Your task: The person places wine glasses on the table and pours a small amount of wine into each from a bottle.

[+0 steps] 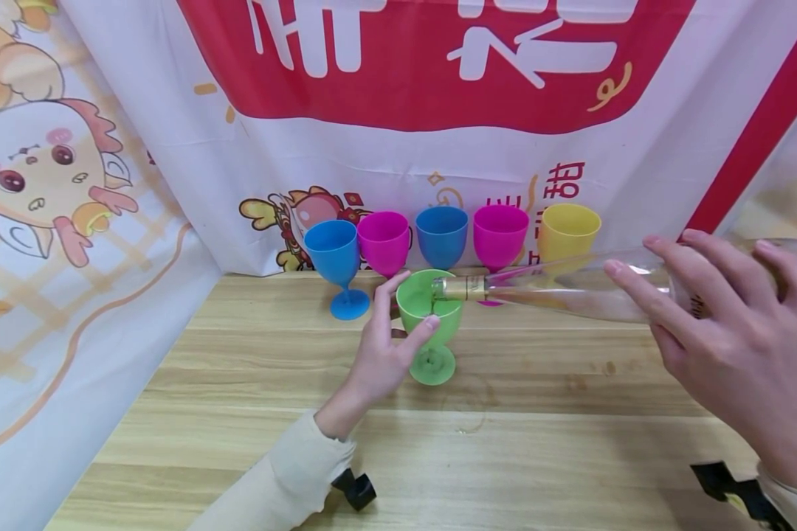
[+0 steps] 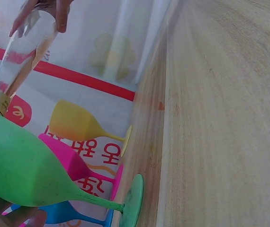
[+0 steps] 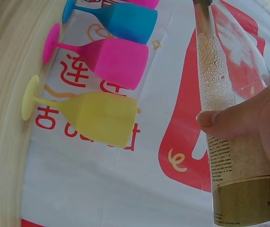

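Observation:
A green goblet (image 1: 432, 324) stands upright on the wooden table, and my left hand (image 1: 385, 354) holds its bowl from the left, thumb in front and fingers behind. My right hand (image 1: 737, 339) grips a clear glass bottle (image 1: 571, 284), tipped nearly level, its neck pointing left. The bottle's mouth is over the goblet's rim, and a thin stream of liquid runs down into the bowl. In the right wrist view, bubbly liquid fills part of the bottle (image 3: 215, 71) above a printed label. The green goblet (image 2: 26, 165) looms close in the left wrist view.
Behind the green goblet stands a row of goblets: blue (image 1: 332, 251), magenta (image 1: 384, 240), another blue (image 1: 442, 236), another magenta (image 1: 500, 236) and yellow (image 1: 569, 232). A printed cloth (image 1: 385, 162) hangs behind them. Small wet spots mark the table (image 1: 538, 457).

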`<state>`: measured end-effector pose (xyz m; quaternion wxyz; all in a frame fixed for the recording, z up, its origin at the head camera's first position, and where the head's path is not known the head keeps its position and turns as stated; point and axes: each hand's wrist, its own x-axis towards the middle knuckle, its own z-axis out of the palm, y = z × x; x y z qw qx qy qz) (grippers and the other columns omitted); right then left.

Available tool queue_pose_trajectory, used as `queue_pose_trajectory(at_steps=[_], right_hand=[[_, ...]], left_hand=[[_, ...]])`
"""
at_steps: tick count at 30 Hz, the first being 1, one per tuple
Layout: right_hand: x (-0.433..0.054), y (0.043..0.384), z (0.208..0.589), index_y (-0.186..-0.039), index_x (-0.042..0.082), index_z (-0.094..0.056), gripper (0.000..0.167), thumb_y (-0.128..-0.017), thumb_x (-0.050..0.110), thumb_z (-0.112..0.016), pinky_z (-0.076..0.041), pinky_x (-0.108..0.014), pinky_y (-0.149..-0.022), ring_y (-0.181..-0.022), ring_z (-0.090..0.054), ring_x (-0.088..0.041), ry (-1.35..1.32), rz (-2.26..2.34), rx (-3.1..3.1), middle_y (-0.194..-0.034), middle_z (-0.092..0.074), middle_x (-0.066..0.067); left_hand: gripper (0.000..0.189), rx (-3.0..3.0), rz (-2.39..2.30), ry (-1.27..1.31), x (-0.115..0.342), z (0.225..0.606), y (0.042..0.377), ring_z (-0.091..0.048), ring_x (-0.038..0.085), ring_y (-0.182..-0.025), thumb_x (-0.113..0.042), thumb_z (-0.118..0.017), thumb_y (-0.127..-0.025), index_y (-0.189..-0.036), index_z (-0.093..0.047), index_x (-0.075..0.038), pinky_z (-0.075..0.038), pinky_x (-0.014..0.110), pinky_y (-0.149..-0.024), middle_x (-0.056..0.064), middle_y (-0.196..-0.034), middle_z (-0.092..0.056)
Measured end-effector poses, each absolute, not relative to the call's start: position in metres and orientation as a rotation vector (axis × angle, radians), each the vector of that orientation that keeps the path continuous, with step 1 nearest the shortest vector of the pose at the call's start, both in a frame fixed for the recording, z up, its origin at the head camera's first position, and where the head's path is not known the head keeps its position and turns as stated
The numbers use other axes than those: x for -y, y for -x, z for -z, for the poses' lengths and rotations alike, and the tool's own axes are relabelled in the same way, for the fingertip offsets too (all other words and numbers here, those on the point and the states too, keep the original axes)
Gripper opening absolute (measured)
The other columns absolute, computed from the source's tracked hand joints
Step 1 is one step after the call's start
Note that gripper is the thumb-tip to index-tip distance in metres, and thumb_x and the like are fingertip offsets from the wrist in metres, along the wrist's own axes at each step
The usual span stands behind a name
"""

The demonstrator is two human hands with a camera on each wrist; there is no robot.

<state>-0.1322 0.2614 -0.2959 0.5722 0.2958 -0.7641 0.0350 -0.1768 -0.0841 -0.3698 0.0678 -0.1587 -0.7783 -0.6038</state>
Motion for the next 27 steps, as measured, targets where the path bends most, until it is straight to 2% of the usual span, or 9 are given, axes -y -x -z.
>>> queue_pose_trajectory(at_steps=[10,27], right_hand=[[-0.2598,0.1309,0.2944,-0.135,0.029,-0.074,0.054,-0.092,0.002,-0.056,-0.038,-0.066,-0.112,-0.118,-0.065,-0.042,-0.677,-0.064,1.756,-0.131,-0.073,-0.015],[-0.2619,0.1289,0.2932,-0.14,0.029,-0.07,0.058,-0.089,0.004,-0.058,-0.034,-0.065,-0.116,-0.128,-0.06,-0.043,-0.687,-0.019,1.8,-0.139,-0.069,-0.014]], left_hand=[[0.07,2.337,1.822,0.482,0.0836,0.3699,0.1766,-0.055,0.026,-0.129,-0.03,-0.066,-0.103,-0.162,-0.029,-0.028,-0.057,0.053,-0.094,0.005,-0.146,-0.051],[0.07,2.34,1.809,0.486,0.0835,0.37,0.1764,-0.056,0.029,-0.128,-0.03,-0.066,-0.103,-0.162,-0.029,-0.027,-0.058,0.051,-0.093,0.006,-0.145,-0.052]])
